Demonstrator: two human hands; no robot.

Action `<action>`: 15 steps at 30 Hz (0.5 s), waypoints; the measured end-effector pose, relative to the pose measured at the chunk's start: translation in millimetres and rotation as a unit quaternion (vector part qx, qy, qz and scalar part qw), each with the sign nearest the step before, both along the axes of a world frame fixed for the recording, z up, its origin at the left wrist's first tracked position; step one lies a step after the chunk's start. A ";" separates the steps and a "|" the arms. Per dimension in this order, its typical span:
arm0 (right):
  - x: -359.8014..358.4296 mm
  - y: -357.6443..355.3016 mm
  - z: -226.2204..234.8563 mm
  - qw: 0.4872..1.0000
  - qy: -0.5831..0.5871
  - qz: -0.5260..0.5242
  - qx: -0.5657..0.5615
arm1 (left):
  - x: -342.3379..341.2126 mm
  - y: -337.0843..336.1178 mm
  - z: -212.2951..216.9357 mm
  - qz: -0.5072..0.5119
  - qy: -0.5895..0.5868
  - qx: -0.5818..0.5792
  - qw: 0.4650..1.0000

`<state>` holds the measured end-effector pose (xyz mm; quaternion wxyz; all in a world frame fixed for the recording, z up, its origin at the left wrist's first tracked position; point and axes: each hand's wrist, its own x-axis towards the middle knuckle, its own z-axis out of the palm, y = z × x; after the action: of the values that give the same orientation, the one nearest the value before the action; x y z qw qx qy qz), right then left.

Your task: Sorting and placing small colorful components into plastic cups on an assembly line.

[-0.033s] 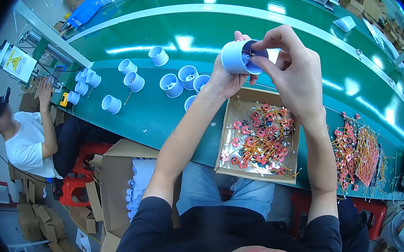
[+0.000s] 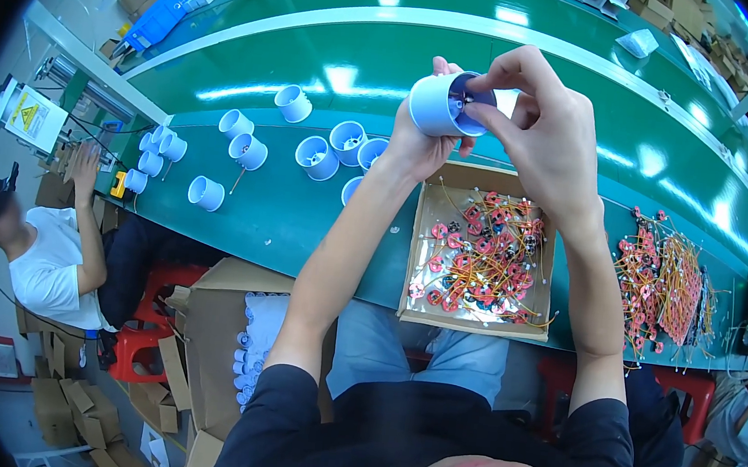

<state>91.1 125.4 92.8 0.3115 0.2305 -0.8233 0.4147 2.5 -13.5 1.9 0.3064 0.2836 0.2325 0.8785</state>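
Note:
My left hand (image 2: 415, 154) is wrapped round a white plastic cup-shaped housing (image 2: 431, 107), held tilted above the bench with its mouth turned to the right. Thumb and forefinger of my right hand (image 2: 552, 147) reach inside that mouth, pinched close together. A small dark and metallic part shows at their tips, too small to name. Below my hands sits a shallow cardboard tray (image 2: 410, 278) of small red round parts with yellow-orange wires (image 2: 485, 259). Several similar white housings (image 2: 317, 158) stand or lie on the bench to the left, some with fittings visible inside.
More red parts with wires (image 2: 675, 274) are heaped on the green bench (image 2: 283, 233) at right. An open carton (image 2: 221, 345) of white parts stands left of my lap. A co-worker (image 2: 52, 263) sits at far left beside a white machine (image 2: 33, 116). A pale rail (image 2: 415, 19) crosses behind.

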 end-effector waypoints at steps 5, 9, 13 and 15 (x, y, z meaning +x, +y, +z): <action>-6.3 0.5 -6.6 0.997 0.038 -0.025 0.066 | 8.8 3.6 13.5 0.128 -0.054 -0.122 0.983; -10.6 3.1 -8.9 0.994 0.051 -0.049 0.084 | 11.4 5.5 17.2 0.127 -0.076 -0.108 0.983; -13.7 6.7 -9.3 0.989 0.092 -0.081 0.086 | 25.1 13.0 34.9 0.142 -0.045 -0.062 0.987; -14.1 6.1 -9.8 0.984 0.126 -0.093 0.088 | 28.5 15.2 36.8 0.137 -0.027 -0.015 0.990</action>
<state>76.9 131.5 83.0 0.4283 0.2301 -0.8284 0.2781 31.0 1.7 38.8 0.1932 0.2203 0.2739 0.9160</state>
